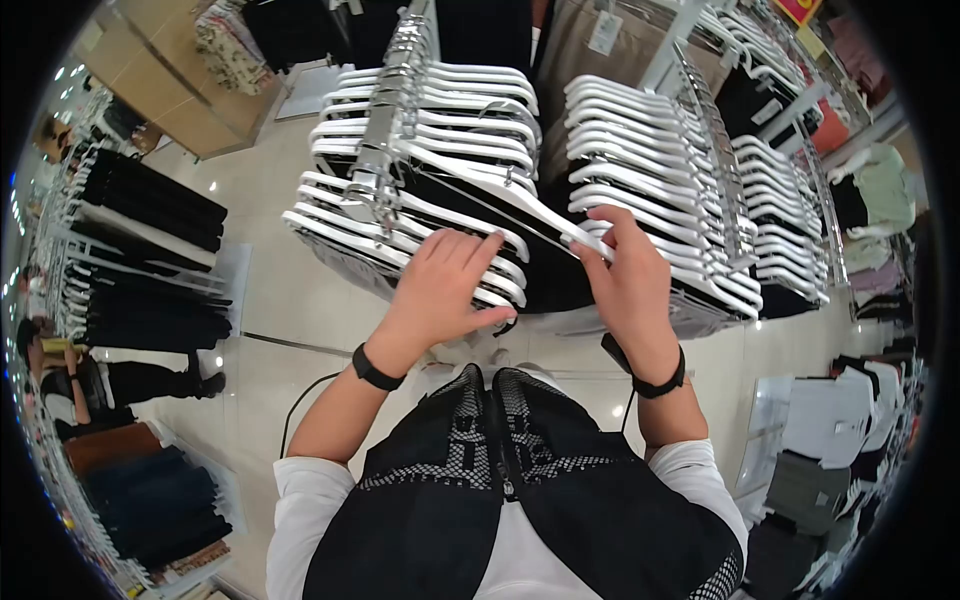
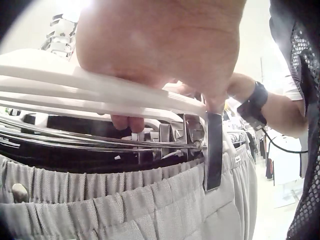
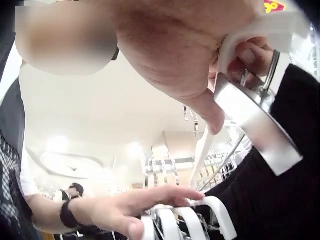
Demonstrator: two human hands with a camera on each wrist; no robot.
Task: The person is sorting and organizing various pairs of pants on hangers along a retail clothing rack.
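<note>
In the head view my right hand [image 1: 630, 275] grips the end of a white hanger [image 1: 500, 190] that slants out from the left rail. The right wrist view shows its fingers curled behind that hanger's end, by a shiny metal clip [image 3: 260, 125] with black garment fabric [image 3: 280, 165] below. My left hand [image 1: 440, 285] rests across several white hangers [image 1: 330, 215] at the near end of the same rail, thumb stretched out sideways. Grey elastic-waist trousers [image 2: 125, 210] hang under them from a clip [image 2: 213, 150], and two left fingertips [image 2: 135, 123] reach below a hanger bar.
A second row of white hangers [image 1: 640, 190] hangs close on the right. The metal rail [image 1: 385, 110] runs away from me. Racks of dark trousers [image 1: 150, 210] stand at the left, and another person [image 1: 130, 385] is there. Folded clothes [image 1: 830, 420] lie at the right.
</note>
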